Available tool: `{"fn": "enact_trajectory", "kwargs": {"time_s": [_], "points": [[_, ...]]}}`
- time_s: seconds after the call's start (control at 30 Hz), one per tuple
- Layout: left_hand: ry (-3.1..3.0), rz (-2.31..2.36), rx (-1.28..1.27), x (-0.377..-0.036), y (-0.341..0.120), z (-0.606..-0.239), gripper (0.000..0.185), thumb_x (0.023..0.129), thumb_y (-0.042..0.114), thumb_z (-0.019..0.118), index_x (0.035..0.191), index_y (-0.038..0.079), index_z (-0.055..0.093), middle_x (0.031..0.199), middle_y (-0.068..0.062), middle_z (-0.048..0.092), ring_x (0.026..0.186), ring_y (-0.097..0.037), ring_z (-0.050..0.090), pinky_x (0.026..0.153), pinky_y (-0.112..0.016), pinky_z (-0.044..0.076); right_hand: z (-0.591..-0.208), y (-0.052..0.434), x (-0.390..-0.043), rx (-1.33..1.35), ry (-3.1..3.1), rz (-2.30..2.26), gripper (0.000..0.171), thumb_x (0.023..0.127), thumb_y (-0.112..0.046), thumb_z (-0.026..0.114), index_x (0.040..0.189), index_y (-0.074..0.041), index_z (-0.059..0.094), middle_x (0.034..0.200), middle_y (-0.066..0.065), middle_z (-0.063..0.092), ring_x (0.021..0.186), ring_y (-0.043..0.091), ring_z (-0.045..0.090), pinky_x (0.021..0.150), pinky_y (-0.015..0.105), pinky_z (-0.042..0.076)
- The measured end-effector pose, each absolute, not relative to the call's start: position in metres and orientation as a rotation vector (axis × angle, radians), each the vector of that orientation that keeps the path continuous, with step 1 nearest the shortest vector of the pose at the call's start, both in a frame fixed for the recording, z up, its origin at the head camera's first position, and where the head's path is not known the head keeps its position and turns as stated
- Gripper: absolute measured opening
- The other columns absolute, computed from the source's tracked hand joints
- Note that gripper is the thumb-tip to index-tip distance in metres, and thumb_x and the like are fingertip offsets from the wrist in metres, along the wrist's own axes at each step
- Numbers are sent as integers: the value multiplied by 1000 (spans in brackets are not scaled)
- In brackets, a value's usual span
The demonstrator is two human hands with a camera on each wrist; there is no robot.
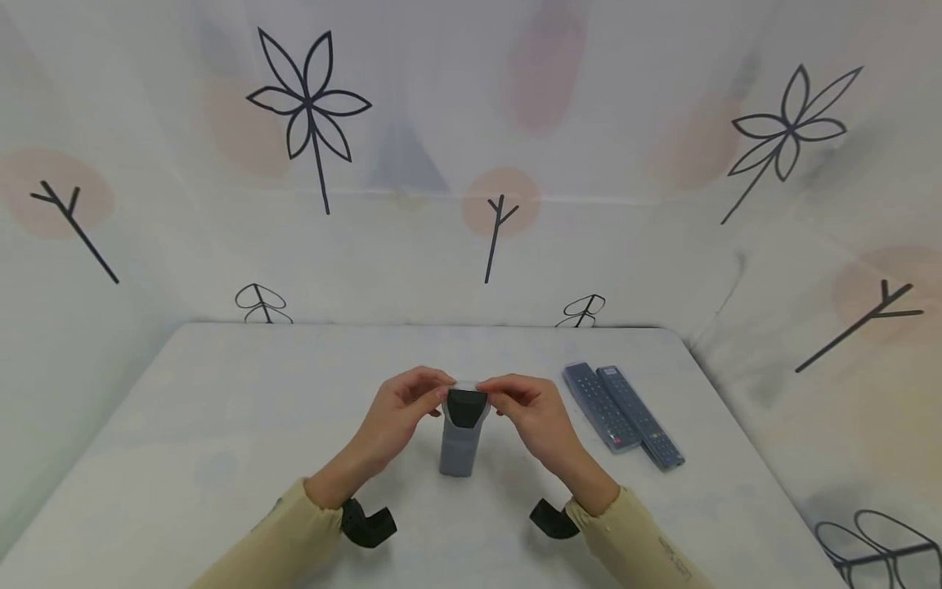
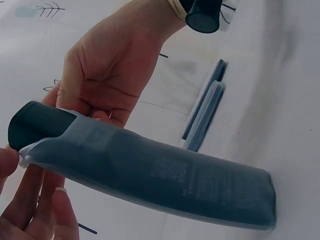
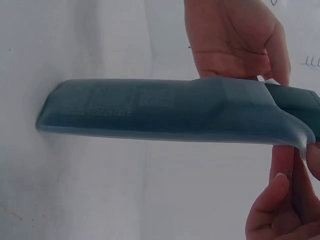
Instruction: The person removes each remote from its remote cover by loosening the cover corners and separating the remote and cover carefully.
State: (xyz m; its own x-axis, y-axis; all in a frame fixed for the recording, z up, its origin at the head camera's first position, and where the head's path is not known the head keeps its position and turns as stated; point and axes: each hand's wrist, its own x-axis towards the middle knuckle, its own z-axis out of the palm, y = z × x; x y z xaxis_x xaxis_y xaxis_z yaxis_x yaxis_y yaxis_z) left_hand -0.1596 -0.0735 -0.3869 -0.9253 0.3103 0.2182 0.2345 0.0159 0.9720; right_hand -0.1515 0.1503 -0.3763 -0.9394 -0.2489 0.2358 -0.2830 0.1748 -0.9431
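sleeved remote (image 1: 461, 433) between both hands, mid-table

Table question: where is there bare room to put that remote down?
The table is bare left of the left hand, and along the far edge. The right side is crowded: two remotes lie beside the right hand, which helps hold the sleeved remote.

You're at a staged recording booth, not a lived-in room. A white sheet (image 1: 471, 164) printed with black line-drawn flowers, bare twigs and pale pink circles hangs as a backdrop on the far side and wraps round both the left and right. The counter (image 1: 221, 425) in front of you is draped in plain white cloth. Two remote controls in clear sleeves (image 1: 621, 405) lie on its right side.
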Motion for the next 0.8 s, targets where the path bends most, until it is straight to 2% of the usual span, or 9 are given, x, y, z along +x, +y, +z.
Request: {"fn": "enact_trajectory", "kwargs": {"time_s": [0.13, 0.3, 0.4, 0.63, 0.8], "points": [[2203, 2047, 654, -159, -78, -385, 20, 99, 11, 62, 115, 4, 71, 109, -7, 71, 92, -22, 65, 81, -36, 53, -376, 149, -152, 572, -2364, 1916, 19, 95, 2, 61, 108, -2, 75, 102, 10, 73, 86, 21, 67, 76, 33, 53], [2236, 2017, 681, -158, -83, -384, 21, 98, 9, 63, 115, 5, 73, 109, -6, 73, 97, -22, 68, 87, -38, 53, -373, 149, -150, 589, -2389, 1975, 21, 97, -3, 60, 114, -1, 73, 109, 10, 71, 96, 26, 66, 87, 45, 53], [2250, 2014, 702, -159, -84, -383, 20, 97, 10, 64, 115, 5, 74, 110, -6, 73, 100, -21, 68, 90, -38, 53, -371, 148, -148, 564, -2405, 2017, 22, 98, -6, 61, 117, -2, 71, 112, 10, 70, 99, 31, 64, 88, 50, 51], [2267, 2037, 780, -161, -84, -383, 19, 96, 8, 66, 113, 3, 74, 107, -7, 74, 99, -21, 69, 86, -34, 55, -375, 145, -148, 559, -2346, 2046, 22, 96, -1, 62, 117, 0, 71, 115, 14, 69, 102, 21, 67, 90, 31, 53], [2291, 2037, 789, -160, -84, -383, 17, 94, 6, 68, 109, 3, 75, 104, -6, 74, 95, -20, 69, 81, -33, 56, -378, 142, -145, 629, -2309, 1944, 21, 95, 1, 63, 114, -2, 72, 111, 11, 70, 100, 20, 67, 86, 31, 54]]}}
